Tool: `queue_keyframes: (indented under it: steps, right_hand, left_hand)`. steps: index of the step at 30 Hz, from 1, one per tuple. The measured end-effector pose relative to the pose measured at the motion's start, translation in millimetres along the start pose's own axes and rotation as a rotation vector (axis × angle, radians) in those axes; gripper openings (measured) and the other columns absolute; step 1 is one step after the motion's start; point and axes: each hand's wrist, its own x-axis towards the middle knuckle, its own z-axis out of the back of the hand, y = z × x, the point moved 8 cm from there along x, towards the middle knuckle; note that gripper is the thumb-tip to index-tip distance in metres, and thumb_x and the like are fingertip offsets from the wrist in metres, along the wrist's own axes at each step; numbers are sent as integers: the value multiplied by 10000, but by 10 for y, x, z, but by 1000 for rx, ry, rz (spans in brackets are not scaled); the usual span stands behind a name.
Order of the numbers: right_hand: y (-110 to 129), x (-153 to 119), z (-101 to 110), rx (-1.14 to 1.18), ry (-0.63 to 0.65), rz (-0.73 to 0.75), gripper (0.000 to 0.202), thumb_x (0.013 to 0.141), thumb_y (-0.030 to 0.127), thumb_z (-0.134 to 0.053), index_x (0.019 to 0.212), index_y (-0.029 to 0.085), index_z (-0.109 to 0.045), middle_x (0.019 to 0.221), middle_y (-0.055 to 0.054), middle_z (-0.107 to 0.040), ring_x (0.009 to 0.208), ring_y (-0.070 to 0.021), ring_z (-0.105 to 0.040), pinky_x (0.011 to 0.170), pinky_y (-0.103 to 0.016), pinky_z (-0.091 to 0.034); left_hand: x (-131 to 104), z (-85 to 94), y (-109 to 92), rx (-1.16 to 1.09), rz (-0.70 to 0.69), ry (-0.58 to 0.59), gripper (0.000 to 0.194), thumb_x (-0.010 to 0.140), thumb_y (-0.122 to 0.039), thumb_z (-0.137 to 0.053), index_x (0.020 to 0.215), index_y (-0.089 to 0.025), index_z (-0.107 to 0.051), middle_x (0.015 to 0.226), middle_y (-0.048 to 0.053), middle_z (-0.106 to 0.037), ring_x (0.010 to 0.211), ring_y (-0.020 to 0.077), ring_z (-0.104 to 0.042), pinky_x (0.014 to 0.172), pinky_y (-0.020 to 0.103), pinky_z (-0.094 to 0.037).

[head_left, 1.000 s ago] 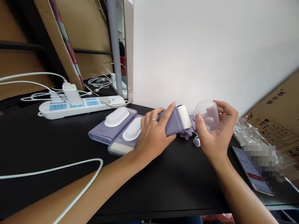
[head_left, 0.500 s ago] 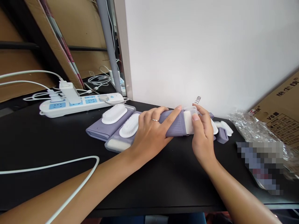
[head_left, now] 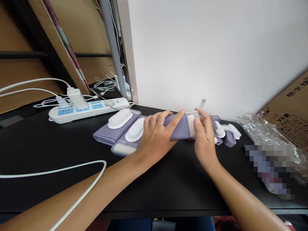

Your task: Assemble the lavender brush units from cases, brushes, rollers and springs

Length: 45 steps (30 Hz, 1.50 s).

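Observation:
A ribbed purple case (head_left: 179, 127) lies across the middle, with a clear cap (head_left: 192, 124) over a cream-white block at its right end. My left hand (head_left: 157, 133) wraps over the case's left part, index finger stretched along its top. My right hand (head_left: 204, 134) pinches the clear cap between thumb and fingers. Left of my left hand are two more purple cases; the farther one (head_left: 106, 133) bears a white bristled oval brush (head_left: 120, 118), and the nearer one bears another white brush (head_left: 134, 130). A small purple part (head_left: 229, 138) sits right of my right hand.
White brush pieces (head_left: 233, 131) lie behind the small purple part. A power strip (head_left: 93, 110) with plugs is at the left, and a white cable (head_left: 53, 171) crosses my left forearm. Clear plastic wrap (head_left: 262, 128), a pixelated object (head_left: 271, 173) and a cardboard box (head_left: 291, 112) are at the right.
My right hand has moved slightly left with the clear cap, which now sits closer over the case's end. More purple and white parts show behind that hand. The view has shifted slightly.

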Motion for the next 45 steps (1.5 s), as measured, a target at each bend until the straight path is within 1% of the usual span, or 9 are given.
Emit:
queue_keyframes:
  steps: [3,6,8,11,26,29,34,40,45]
  right_hand:
    - [-41,16,1,57,1,-40,484,1044,578,-529,1437,299,-580,1272,-86,-686,1165,-294,-673,1030,-507,-569]
    - [-74,40,5,74,9,-70,449,1023,558,-565,1397,313,-606,1138,-72,-667,966,-263,-687,761,-412,-634]
    - [-94,56,6,83,19,-92,437,1011,551,-579,1379,318,-616,1094,-70,-650,866,-242,-678,590,-343,-605]
    - [-99,78,15,82,29,-105,436,997,543,-597,1370,320,-630,1086,-73,-650,856,-242,-687,517,-306,-588]
    - [-186,31,-106,75,104,-140,576,1000,655,-534,1479,335,-529,1153,-92,-625,983,-283,-661,566,-344,-613]
    - [-189,17,-125,78,115,-151,608,1003,675,-526,1499,324,-497,1233,-105,-635,1055,-299,-664,668,-392,-643]
    - [-124,5,-125,97,120,-106,595,1022,653,-524,1504,307,-483,1401,-102,-628,1262,-314,-629,1020,-498,-599]
    - [-115,-13,-137,107,149,-150,670,1020,693,-487,1589,341,-466,1552,-96,-575,1286,-331,-642,827,-437,-667]
    - [-115,-3,-126,63,149,-121,685,1048,678,-434,1640,333,-439,1704,-64,-459,1513,-350,-484,1085,-538,-581]
  left_hand:
    - [2,-8,-2,10,-3,-13,785,888,-263,-802,1611,-251,-497,1388,167,-611,1231,359,-580,1057,504,-432]
    - [1,-22,-4,23,1,1,779,891,-255,-797,1612,-253,-503,1384,170,-615,1225,364,-584,1051,510,-436]
    - [-1,-28,-2,28,8,12,772,899,-263,-793,1615,-256,-504,1386,173,-616,1228,369,-584,1052,516,-437]
    - [-6,-36,0,26,16,27,755,914,-280,-780,1617,-263,-507,1389,177,-616,1232,374,-585,1056,524,-435]
    - [-3,-42,19,12,36,30,784,873,-200,-771,1612,-251,-514,1375,180,-619,1221,377,-588,1043,531,-444]
    - [-9,-39,15,7,30,26,787,867,-187,-769,1610,-245,-516,1371,180,-617,1229,375,-585,1046,528,-441]
    - [-4,-33,16,-4,24,17,809,856,-184,-773,1616,-260,-508,1375,171,-608,1240,372,-577,1051,517,-429]
    - [1,-36,4,14,19,28,792,862,-209,-786,1607,-266,-521,1366,167,-616,1218,360,-579,1042,505,-431]
    - [-10,-54,-7,26,26,58,835,849,-200,-803,1623,-274,-498,1377,164,-614,1230,360,-574,1050,502,-432]
